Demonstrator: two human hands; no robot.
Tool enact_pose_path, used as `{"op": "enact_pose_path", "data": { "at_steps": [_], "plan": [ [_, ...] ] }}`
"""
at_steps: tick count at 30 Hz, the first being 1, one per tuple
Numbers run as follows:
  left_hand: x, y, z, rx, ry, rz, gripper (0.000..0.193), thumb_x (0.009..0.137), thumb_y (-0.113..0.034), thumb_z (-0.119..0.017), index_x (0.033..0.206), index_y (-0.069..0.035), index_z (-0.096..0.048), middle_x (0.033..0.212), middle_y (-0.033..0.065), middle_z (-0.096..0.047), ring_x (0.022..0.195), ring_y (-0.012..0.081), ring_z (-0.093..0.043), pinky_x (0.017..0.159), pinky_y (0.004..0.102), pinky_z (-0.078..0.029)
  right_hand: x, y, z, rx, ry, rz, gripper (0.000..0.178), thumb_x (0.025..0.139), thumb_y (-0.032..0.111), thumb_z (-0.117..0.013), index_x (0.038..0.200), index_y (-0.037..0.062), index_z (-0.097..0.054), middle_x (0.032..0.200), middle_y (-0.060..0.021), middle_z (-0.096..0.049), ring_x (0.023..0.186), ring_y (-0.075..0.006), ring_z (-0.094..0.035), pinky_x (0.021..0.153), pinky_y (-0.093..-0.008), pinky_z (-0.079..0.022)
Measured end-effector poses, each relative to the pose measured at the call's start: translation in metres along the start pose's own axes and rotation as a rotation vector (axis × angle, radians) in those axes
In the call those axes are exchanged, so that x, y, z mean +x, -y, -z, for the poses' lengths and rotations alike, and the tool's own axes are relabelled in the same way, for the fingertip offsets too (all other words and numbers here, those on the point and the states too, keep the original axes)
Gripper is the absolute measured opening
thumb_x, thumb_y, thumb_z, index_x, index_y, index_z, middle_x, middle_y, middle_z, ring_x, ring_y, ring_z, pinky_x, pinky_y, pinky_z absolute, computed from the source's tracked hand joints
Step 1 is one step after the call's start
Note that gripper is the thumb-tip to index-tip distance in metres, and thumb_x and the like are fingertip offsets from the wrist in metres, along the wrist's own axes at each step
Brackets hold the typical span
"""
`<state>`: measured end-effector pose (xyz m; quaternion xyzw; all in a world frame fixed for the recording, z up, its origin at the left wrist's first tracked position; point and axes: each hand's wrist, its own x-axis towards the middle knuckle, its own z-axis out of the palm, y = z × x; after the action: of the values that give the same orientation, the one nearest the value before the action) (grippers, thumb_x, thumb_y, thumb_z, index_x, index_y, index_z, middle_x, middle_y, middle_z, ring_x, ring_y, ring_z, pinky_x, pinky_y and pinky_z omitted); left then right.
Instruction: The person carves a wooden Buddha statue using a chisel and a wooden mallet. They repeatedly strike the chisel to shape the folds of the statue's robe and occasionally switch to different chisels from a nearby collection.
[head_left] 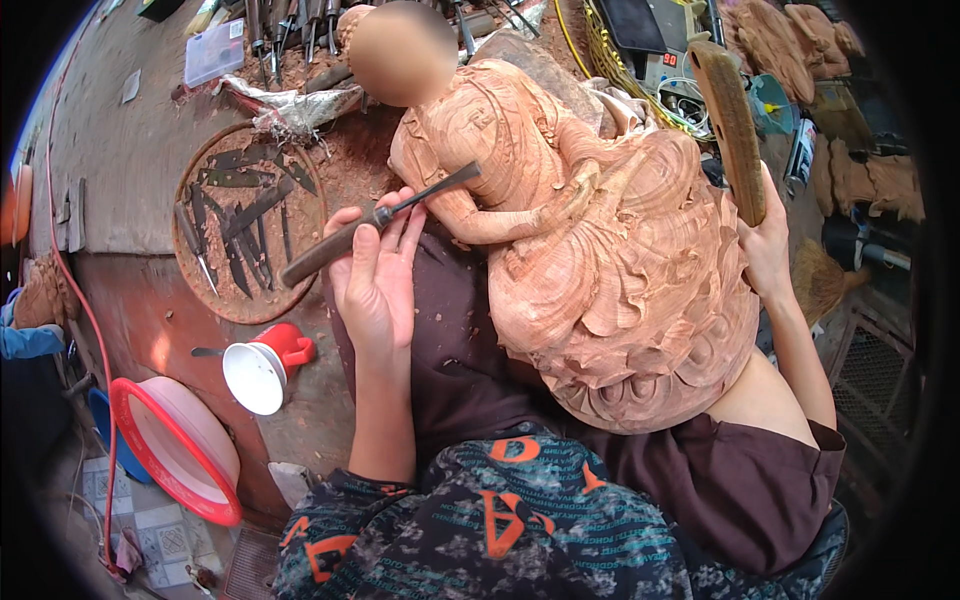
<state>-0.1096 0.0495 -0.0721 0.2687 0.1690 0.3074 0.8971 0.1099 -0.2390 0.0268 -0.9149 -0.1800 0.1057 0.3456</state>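
Note:
A carved wooden statue (620,270) of a seated figure rests across my lap, its head toward the upper left and its layered base toward me. My left hand (378,300) is palm up beside the statue's arm. Its thumb and fingers hold a wood chisel (335,252) by the brown handle. The chisel's dark, flat blade points up and right, over the statue's chest. On the statue's right side, my right hand (766,245) is closed round the lower end of a worn wooden mallet (728,125), a long flat-sided club held upright.
A round tray (250,321) of knives and blades lies left. Nearer stand a red mug (290,345) with a white rim and a pink basin (195,440). Several chisels (315,30) and a clear plastic box (213,55) lie at the back. Cables (640,85) and carved wood (770,45) occupy the far right.

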Motion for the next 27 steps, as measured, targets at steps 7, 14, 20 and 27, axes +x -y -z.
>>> {"op": "enact_pose_path", "data": {
  "at_steps": [7,14,20,27],
  "plan": [
    [0.002,0.008,0.003,0.013,-0.081,-0.004,0.022,0.093,-0.011,-0.054,0.114,-0.011,-0.047,0.114,0.0188,-0.058,0.119,0.0312,-0.050,0.106,0.0543,-0.033,0.002,-0.002,0.002,-0.038,0.014,0.014,0.060,0.081,-0.006,-0.053,0.138,0.0093,-0.041,0.088,0.0006,-0.052,0.077,-0.0081,-0.050,0.069,-0.0231,-0.044],
    [0.001,0.011,0.007,-0.043,-0.045,0.010,0.025,0.092,-0.012,-0.056,0.115,-0.012,-0.046,0.116,0.0204,-0.057,0.116,0.0314,-0.052,0.106,0.0532,-0.034,0.000,-0.001,0.003,-0.024,0.009,-0.013,0.057,0.084,-0.001,-0.056,0.137,0.0078,-0.041,0.088,0.0010,-0.052,0.078,-0.0076,-0.050,0.069,-0.0221,-0.043],
    [0.000,0.014,0.007,-0.052,-0.068,0.013,0.026,0.091,-0.014,-0.057,0.116,-0.012,-0.050,0.118,0.0211,-0.057,0.117,0.0333,-0.052,0.108,0.0537,-0.031,-0.002,0.001,0.001,-0.043,-0.002,-0.014,0.055,0.083,-0.001,-0.056,0.136,0.0069,-0.042,0.089,0.0012,-0.052,0.080,-0.0079,-0.050,0.072,-0.0227,-0.043],
    [0.002,0.022,0.003,0.032,-0.094,-0.010,0.025,0.092,-0.018,-0.057,0.115,-0.012,-0.054,0.121,0.0183,-0.057,0.119,0.0331,-0.050,0.109,0.0530,-0.031,0.001,0.003,-0.001,-0.009,0.003,0.010,0.052,0.083,0.001,-0.058,0.133,0.0032,-0.044,0.106,-0.0037,-0.058,0.092,-0.0107,-0.053,0.085,-0.0258,-0.042]
  ]
}}
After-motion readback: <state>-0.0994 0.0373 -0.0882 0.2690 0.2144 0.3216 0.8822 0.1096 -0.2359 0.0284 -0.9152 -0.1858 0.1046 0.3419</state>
